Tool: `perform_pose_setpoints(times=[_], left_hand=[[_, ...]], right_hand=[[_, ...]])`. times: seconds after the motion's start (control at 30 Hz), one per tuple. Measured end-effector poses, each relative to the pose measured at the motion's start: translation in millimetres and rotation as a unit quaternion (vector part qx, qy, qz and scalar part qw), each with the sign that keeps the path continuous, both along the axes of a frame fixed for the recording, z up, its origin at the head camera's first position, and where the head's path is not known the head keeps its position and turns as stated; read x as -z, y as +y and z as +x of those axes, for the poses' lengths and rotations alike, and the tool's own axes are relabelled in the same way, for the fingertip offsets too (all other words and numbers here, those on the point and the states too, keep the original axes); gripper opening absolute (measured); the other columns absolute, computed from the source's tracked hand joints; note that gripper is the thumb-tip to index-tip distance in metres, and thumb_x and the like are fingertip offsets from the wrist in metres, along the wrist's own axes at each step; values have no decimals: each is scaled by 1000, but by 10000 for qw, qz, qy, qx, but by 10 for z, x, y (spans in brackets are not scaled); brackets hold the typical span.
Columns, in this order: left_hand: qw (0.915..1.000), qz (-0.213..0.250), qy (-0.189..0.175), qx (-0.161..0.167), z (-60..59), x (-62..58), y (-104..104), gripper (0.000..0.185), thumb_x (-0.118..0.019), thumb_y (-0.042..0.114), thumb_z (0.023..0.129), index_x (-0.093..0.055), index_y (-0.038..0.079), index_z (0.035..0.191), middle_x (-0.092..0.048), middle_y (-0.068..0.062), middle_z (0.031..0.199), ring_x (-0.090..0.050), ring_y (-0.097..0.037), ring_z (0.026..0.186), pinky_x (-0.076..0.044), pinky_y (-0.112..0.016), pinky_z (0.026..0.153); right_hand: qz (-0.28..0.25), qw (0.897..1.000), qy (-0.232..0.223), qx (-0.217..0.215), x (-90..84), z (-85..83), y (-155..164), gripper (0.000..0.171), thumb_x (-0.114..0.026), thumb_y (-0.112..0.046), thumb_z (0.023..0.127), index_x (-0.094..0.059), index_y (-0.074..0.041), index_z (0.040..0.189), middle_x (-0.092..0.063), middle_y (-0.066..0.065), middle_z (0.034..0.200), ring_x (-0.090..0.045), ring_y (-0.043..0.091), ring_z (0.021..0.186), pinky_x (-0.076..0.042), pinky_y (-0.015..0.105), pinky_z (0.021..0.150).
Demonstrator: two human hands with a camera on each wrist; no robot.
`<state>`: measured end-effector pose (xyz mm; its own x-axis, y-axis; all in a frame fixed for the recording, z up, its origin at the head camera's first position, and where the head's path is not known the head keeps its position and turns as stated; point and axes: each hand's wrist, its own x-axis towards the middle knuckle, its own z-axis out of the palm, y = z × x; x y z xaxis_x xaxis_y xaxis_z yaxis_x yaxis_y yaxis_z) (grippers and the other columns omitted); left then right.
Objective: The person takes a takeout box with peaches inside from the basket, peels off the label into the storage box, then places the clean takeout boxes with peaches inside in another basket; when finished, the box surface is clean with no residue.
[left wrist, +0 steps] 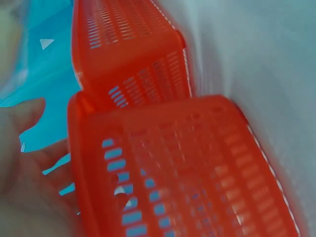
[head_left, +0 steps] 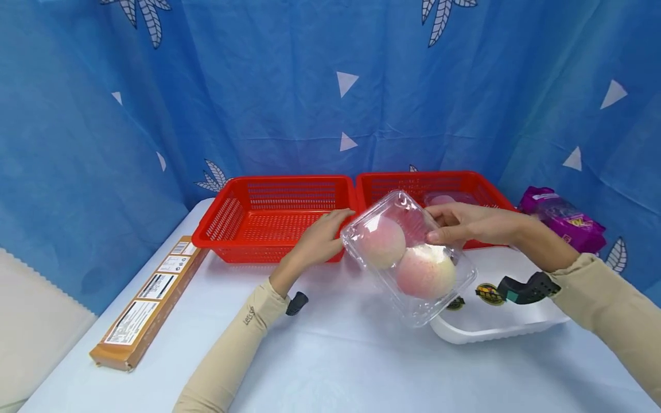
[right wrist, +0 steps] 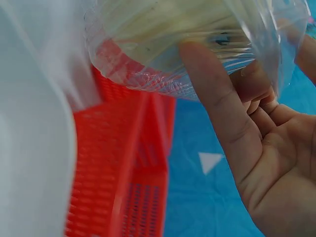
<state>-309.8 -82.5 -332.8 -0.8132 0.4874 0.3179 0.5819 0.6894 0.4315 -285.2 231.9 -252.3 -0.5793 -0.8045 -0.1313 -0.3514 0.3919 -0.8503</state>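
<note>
While your right hand (head_left: 465, 225) grips the clear box (head_left: 408, 258) at its far edge, thumb (right wrist: 217, 98) pressed on the thin plastic and the other fingers curled behind it, the box hangs tilted above the table (head_left: 330, 355), just in front of the two baskets. Inside it lie two round peaches (head_left: 403, 258), pale pink and matt (they touch each other). Your left hand (head_left: 320, 238) rests with relaxed, nearly straight fingers on the right front corner of the left basket (head_left: 258, 221), and holds nothing. Both baskets are hard red plastic with slotted walls; the right basket (head_left: 480, 189) stands just beside the left one. Under the box sits a smooth white tray (head_left: 496, 330) with rounded corners.
</note>
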Motion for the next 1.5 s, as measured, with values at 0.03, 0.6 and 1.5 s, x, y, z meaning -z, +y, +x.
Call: perform_pose_setpoints(times=[0.03, 0.6, 1.5], left_hand=[[10000, -43, 25, -10, -27, 12, 41, 54, -54, 37, 96, -44, 15, 144, -46, -5, 145, -42, -24, 133, -35, -43, 109], [9886, -1303, 244, -721, -97, 149, 310, 59, -39, 52, 98, -41, 17, 147, -35, -1, 153, -43, -31, 133, -50, -42, 92], [9858, -1448, 290, -803, -104, 196, 298, 59, -33, 54, 99, -37, 21, 148, -30, 3, 155, -44, -38, 131, -54, -44, 84]], right_hand=[[-39, 9999, 61, 70, -29, -20, 21, 19, -55, -14, 95, -48, -4, 109, -61, 16, 101, -62, 33, 92, -57, 45, 71], [-34, 9847, -481, 1677, -261, -798, 135, 24, -48, -23, 101, -44, -8, 119, -57, 3, 88, -56, 13, 74, -53, 26, 66], [1170, 9426, -1610, 2680, 387, -1398, -56, 35, -53, -34, 97, -50, -5, 116, -57, 6, 94, -56, 19, 87, -55, 33, 83]])
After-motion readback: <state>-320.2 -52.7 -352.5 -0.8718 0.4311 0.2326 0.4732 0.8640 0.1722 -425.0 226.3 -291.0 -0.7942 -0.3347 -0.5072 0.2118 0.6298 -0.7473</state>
